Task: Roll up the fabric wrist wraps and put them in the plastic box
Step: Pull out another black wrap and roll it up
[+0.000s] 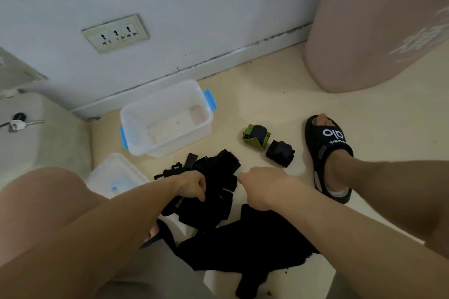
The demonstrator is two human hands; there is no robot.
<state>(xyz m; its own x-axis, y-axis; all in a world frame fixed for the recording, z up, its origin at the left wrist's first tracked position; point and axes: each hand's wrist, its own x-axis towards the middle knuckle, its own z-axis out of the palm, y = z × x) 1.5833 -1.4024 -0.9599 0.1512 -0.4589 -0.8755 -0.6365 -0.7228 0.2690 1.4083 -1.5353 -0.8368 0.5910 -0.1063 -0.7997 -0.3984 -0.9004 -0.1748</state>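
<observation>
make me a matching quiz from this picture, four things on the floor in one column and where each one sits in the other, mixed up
Things
1. plastic box
2. green rolled wrap
3. box lid
4. black sandal

Places
A. nearest the person's left knee
B. on the person's foot
C. beside the black rolled wrap, on the box's side of it
D. by the wall, under the socket

Pairs: 1-D, 2-C, 3-A, 4-B

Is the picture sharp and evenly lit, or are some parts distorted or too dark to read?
Head view: wide-angle bending curves the skirting board; dim, soft light; the black fabric pile loses its folds in darkness; both hands, left hand and right hand, look slightly soft.
</observation>
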